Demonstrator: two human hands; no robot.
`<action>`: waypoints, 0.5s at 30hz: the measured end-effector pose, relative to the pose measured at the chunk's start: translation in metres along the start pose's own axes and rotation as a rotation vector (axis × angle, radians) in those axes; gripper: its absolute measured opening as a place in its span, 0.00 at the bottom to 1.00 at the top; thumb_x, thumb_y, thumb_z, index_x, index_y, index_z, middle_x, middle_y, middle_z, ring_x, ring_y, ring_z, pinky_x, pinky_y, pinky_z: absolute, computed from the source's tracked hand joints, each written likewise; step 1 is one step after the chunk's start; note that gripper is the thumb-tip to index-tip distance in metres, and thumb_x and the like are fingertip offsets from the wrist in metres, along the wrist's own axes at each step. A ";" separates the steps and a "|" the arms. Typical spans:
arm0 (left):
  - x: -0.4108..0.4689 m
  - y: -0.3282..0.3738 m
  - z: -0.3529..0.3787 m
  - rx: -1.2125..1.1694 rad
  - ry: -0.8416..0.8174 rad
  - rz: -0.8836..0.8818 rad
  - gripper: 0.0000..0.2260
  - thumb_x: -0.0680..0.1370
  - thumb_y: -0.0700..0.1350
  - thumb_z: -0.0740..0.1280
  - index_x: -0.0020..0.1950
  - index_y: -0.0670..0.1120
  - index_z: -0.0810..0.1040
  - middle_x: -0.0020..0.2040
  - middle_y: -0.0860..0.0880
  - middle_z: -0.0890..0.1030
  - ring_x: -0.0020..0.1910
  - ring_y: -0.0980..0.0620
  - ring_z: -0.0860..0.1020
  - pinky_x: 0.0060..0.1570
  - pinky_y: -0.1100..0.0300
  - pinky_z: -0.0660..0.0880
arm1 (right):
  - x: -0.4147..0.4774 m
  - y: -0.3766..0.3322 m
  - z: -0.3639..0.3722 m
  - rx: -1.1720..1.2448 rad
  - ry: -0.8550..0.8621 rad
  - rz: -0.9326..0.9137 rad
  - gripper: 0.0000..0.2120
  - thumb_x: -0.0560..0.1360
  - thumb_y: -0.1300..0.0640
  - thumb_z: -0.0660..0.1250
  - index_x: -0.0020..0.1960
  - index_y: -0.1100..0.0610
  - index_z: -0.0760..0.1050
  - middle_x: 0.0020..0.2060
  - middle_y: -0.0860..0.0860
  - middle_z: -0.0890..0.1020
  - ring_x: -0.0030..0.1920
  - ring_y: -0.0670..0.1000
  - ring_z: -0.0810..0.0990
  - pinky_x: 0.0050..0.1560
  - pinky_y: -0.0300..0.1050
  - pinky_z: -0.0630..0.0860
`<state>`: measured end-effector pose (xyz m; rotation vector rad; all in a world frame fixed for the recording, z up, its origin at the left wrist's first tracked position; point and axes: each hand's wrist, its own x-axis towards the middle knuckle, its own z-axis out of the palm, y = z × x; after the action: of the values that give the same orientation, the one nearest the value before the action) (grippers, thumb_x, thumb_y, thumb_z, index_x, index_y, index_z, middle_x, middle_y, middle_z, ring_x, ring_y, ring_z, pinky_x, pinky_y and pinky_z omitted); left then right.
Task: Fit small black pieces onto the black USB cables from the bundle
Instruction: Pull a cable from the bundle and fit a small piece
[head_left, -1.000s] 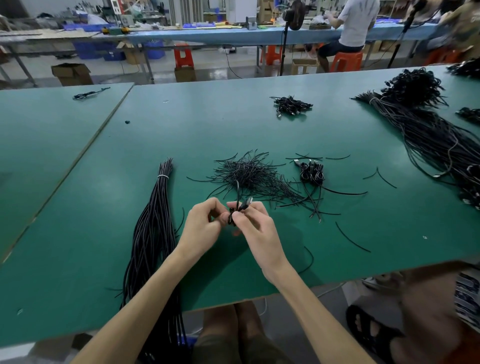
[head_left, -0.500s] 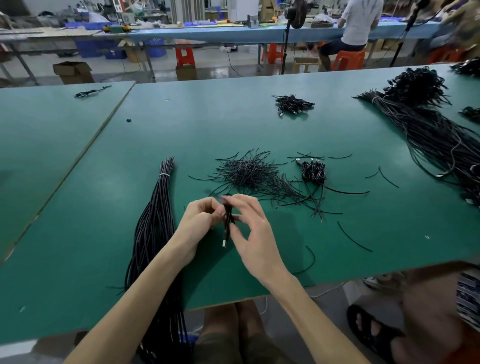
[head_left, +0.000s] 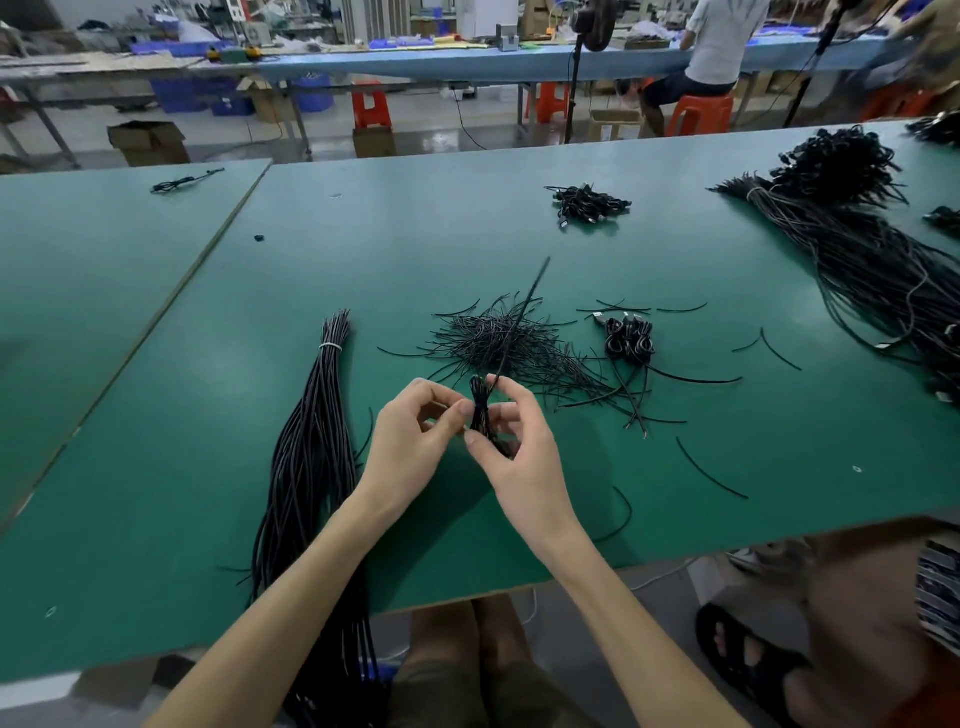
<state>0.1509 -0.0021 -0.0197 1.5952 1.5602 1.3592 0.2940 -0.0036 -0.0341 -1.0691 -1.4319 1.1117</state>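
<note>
A folded black USB cable (head_left: 479, 410) is held upright between both hands over the green table (head_left: 519, 249). My left hand (head_left: 415, 441) pinches its left side with thumb and forefinger. My right hand (head_left: 519, 452) grips it from the right and pinches a thin black tie strip (head_left: 522, 317) that sticks up and away from the coil. Just behind the hands lies a loose pile of thin black strips (head_left: 498, 338). A long banded bundle of black cables (head_left: 317, 441) lies to my left and hangs over the near edge.
A small heap of coiled cables (head_left: 629, 338) lies right of the pile, another heap (head_left: 589, 201) farther back. A large cable bundle (head_left: 872, 260) covers the right side. Stray strips (head_left: 711, 470) lie near the front edge. A person's sandalled foot (head_left: 748, 660) is at lower right.
The cable coil has turned upright between my hands, and a thin strip now sticks up from my right fingers. Both hands have shifted only slightly.
</note>
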 end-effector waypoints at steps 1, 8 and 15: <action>0.001 -0.002 0.000 -0.011 -0.012 -0.010 0.03 0.80 0.41 0.72 0.47 0.47 0.81 0.43 0.48 0.84 0.39 0.57 0.80 0.42 0.62 0.76 | 0.000 0.000 -0.001 0.027 0.013 0.014 0.24 0.78 0.61 0.73 0.72 0.50 0.72 0.52 0.50 0.79 0.54 0.44 0.79 0.57 0.33 0.75; 0.001 -0.004 0.000 -0.275 -0.205 -0.130 0.14 0.81 0.56 0.67 0.57 0.48 0.83 0.43 0.43 0.85 0.42 0.49 0.82 0.40 0.60 0.76 | 0.001 0.001 -0.005 0.275 0.054 0.064 0.13 0.81 0.64 0.69 0.63 0.53 0.75 0.50 0.55 0.86 0.47 0.49 0.86 0.50 0.37 0.79; 0.002 -0.005 -0.005 -0.403 -0.270 -0.135 0.19 0.75 0.55 0.74 0.59 0.43 0.84 0.45 0.44 0.83 0.43 0.47 0.76 0.42 0.56 0.74 | 0.001 0.003 -0.008 0.405 0.066 0.085 0.04 0.80 0.64 0.70 0.54 0.62 0.76 0.46 0.56 0.87 0.39 0.55 0.87 0.43 0.41 0.81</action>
<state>0.1439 -0.0006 -0.0222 1.3338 1.1283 1.2318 0.3016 -0.0009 -0.0359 -0.8721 -1.0570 1.3452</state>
